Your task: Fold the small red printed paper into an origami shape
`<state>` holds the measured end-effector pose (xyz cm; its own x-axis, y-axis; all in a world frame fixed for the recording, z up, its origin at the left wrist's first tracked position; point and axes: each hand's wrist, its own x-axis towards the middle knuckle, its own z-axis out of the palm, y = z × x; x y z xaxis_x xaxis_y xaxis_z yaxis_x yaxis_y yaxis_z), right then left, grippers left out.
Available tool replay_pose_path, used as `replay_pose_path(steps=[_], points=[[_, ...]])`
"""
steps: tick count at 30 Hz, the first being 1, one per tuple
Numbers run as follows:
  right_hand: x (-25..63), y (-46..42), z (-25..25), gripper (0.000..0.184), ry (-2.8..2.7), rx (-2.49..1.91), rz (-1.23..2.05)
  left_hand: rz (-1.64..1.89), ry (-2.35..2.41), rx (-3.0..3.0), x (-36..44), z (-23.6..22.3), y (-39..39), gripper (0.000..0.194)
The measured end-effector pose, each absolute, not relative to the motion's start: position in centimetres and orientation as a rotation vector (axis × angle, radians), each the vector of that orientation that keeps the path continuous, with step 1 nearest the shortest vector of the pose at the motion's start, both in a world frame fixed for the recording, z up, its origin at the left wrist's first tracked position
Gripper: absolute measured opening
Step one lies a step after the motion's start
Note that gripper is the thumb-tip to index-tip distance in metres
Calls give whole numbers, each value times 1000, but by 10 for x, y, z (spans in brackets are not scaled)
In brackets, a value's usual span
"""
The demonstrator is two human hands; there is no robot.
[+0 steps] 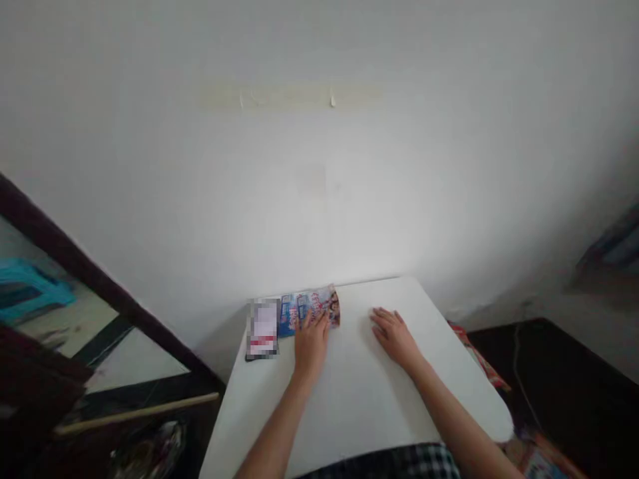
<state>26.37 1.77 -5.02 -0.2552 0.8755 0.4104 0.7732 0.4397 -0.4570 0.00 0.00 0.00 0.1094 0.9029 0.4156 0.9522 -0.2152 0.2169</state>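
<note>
My left hand [311, 339] lies with fingers stretched out over the near edge of some flat, printed blue, white and red packaging [288, 318]. Its fingertips touch the printed surface, and the hand covers part of it. To the right, my right hand [394, 336] rests palm down on the white table [359, 399], fingers slightly spread and nothing in them. Left of the packaging lies a flat, dark-edged rectangular thing [263, 329]; its face is pixelated, so its kind cannot be told.
A white wall [319, 219] stands directly behind the table. On the left are a dark slanting board [100, 266], a bright blue object [32, 289] and a pale stick [140, 411]. Red packaging [482, 359] sits below the table's right edge. Checked cloth [414, 462] shows at the bottom.
</note>
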Motion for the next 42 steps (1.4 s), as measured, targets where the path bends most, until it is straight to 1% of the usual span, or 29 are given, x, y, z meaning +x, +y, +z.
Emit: replay_pose_path(steps=[5, 9, 17, 22, 28, 34, 38, 42], points=[[269, 18, -46, 37, -1945, -1326, 290, -711, -1793, -2371, 35, -11, -14, 37], [268, 17, -41, 40, -1886, -1322, 322, -709, -1747, -2427, 46, -14, -23, 34], [261, 10, -28, 46, -2180, -1375, 186, -771, -1719, -2520, 45, -12, -25, 40], [259, 7, -27, 42, -2288, -1433, 121, -773, -1785, -2537, 43, -9, -24, 35], [261, 5, -26, 40, -2295, -1387, 102, -803, -1802, -2558, 41, -11, -25, 32], [257, 5, -26, 38, -2199, -1307, -14, -977, -1708, -2427, 33, -10, -21, 24], [248, 3, -25, 42, -2187, -1200, -122, -882, -1667, -2320, 26, -13, -14, 33], [237, 2, -28, 50, -2300, -1144, -136, -734, -1635, -2315, 27, -26, -9, 46]])
